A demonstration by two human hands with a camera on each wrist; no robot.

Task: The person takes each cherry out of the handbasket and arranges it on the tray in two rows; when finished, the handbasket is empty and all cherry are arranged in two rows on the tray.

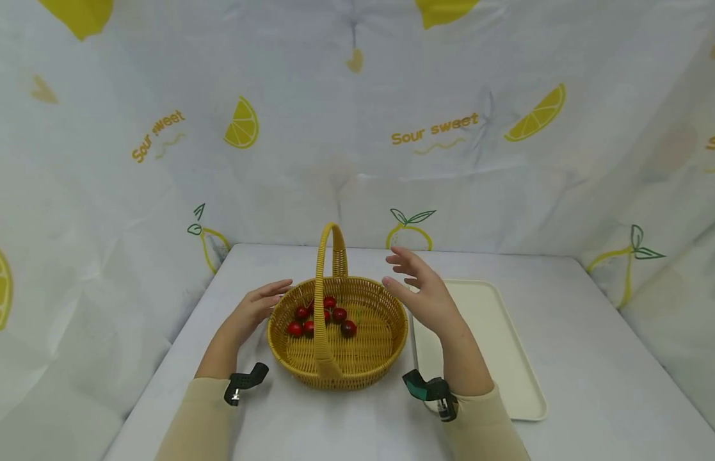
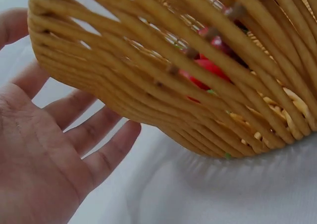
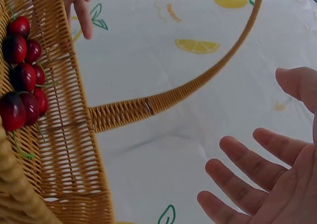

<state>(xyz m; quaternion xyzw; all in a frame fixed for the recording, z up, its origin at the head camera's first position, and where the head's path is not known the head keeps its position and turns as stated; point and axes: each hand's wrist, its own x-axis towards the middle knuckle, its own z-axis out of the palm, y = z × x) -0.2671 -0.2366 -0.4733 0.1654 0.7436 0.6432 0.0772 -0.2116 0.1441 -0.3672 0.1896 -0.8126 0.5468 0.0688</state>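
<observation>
A yellow-brown wicker basket (image 1: 369, 378) with a tall arched handle (image 1: 321, 288) stands on the table, holding several dark red cherries (image 1: 339, 314) with green stems toward its left side. At the basket's left rim is my left hand (image 1: 258, 308); in the left wrist view its extended fingers (image 2: 114, 144) lie along the outside of the woven wall. My right hand (image 1: 426, 298) hovers by the right rim with fingers spread and nothing in them. In the right wrist view a gap shows between the right hand (image 3: 277, 179) and the basket wall (image 3: 74, 149).
A cream rectangular tray (image 1: 507, 358) lies right of the basket, partly behind the right forearm. White table cloth (image 1: 593, 358) surrounds both. A white curtain (image 1: 334, 160) printed with lemons hangs at the back and sides. Each wrist wears a black camera strap (image 1: 239, 384).
</observation>
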